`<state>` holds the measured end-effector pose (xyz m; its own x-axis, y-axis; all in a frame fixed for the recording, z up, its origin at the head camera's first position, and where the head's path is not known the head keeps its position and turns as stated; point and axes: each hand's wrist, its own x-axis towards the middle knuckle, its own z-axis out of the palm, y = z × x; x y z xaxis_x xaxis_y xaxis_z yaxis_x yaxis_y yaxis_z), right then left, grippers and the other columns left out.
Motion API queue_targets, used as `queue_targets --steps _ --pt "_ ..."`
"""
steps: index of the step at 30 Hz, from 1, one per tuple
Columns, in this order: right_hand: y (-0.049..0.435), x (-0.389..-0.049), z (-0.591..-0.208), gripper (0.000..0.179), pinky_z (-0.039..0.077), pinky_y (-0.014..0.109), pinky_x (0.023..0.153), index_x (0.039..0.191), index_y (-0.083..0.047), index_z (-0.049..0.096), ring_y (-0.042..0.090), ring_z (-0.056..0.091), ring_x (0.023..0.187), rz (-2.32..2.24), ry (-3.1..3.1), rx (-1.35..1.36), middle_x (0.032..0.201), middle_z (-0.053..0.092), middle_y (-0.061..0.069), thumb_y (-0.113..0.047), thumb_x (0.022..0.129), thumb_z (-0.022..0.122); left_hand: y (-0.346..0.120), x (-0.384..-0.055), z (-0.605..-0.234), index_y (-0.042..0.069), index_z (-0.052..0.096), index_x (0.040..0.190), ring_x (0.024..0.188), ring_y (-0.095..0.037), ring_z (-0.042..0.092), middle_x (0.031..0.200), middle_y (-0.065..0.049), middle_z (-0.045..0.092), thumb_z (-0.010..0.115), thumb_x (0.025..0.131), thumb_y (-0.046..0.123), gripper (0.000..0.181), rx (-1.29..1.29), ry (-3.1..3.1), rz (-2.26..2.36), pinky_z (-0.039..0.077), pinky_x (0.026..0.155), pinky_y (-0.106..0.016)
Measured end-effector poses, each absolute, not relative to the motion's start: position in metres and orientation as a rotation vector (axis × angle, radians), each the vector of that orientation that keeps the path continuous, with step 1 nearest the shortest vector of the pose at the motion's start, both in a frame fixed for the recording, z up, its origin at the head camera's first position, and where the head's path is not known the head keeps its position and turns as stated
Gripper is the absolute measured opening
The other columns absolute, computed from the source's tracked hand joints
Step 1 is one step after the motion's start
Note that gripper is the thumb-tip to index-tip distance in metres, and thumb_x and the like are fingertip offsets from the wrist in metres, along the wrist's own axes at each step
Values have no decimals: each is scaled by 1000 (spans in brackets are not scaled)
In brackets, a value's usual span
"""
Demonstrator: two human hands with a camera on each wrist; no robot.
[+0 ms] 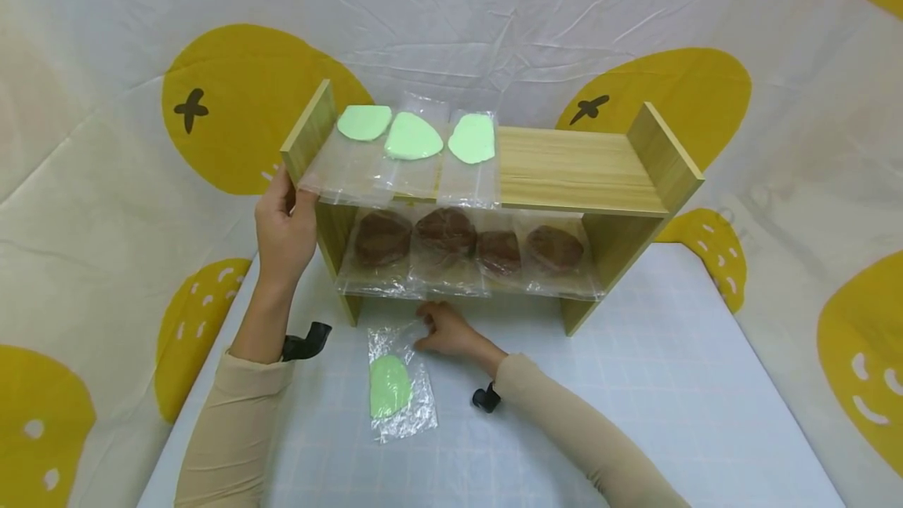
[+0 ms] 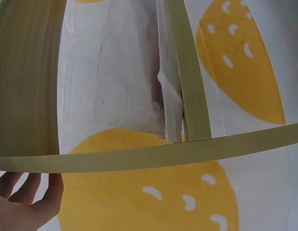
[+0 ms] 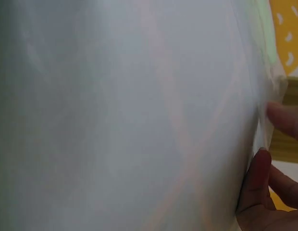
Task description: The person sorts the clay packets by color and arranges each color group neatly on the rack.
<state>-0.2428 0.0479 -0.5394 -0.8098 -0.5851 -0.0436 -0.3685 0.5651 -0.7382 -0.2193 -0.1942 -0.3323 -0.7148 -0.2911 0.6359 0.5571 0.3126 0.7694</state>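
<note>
My left hand (image 1: 285, 226) grips the front left edge of a two-tier wooden shelf (image 1: 578, 167). In the left wrist view its fingertips (image 2: 55, 185) reach up against the outside of the side panel (image 2: 139, 159). Below the shelf's front, my right hand (image 1: 447, 329) pinches the top corner of a clear plastic bag (image 1: 423, 406) holding a flat light-green piece (image 1: 390, 386). The right wrist view shows the bag's edge between thumb (image 3: 283, 120) and fingers (image 3: 258, 178), with a blurred pale surface filling the rest.
Three bagged light-green pieces (image 1: 414, 136) lie side by side on the upper tier's left part. Several bagged dark brown pieces (image 1: 444, 231) fill the lower tier. The shelf stands on a pale checked tablecloth (image 1: 670, 398), with a fruit-patterned cloth (image 1: 522, 38) behind it.
</note>
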Motion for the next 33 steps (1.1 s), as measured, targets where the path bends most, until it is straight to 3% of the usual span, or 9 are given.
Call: queue_targets --steps 3,8,17,26,33 --pt "45 -241 -541 57 47 28 73 124 1 61 15 51 83 -1021 2576 -795 99 53 7 -12 73 84 -194 -219 -332 10 62 135 100 -16 62 123 -9 66 55 104 20 34 -240 -1856 -1485 50 81 -23" --pt "42 -240 -537 45 46 30 78 116 -2 65 17 49 89 -946 2632 -831 98 54 6 -10 75 83 -194 -220 -331 9 62 136 98 -15 61 123 -6 66 56 103 19 35 -245 -1850 -1479 49 79 -23" --pt "40 -241 -539 8 44 31 80 84 -8 73 17 52 85 -909 2656 -940 82 64 -1 -10 79 79 -194 -222 -333 0 60 135 96 -12 60 120 -11 66 53 104 13 35 -224 -1853 -1471 48 79 -22" --pt "44 -238 -537 12 49 29 74 95 -10 67 12 56 82 -1109 2499 -778 89 62 -3 -20 90 71 -194 -221 -333 6 62 135 96 -14 61 119 -8 67 56 103 16 34 -253 -1837 -1493 48 79 -23" --pt "45 -225 -529 16 54 33 61 109 -1 58 17 58 67 -1436 2203 -525 94 62 9 -13 98 59 -193 -219 -332 8 62 136 97 -15 61 120 -8 67 56 103 17 35 -256 -1835 -1489 49 79 -23"
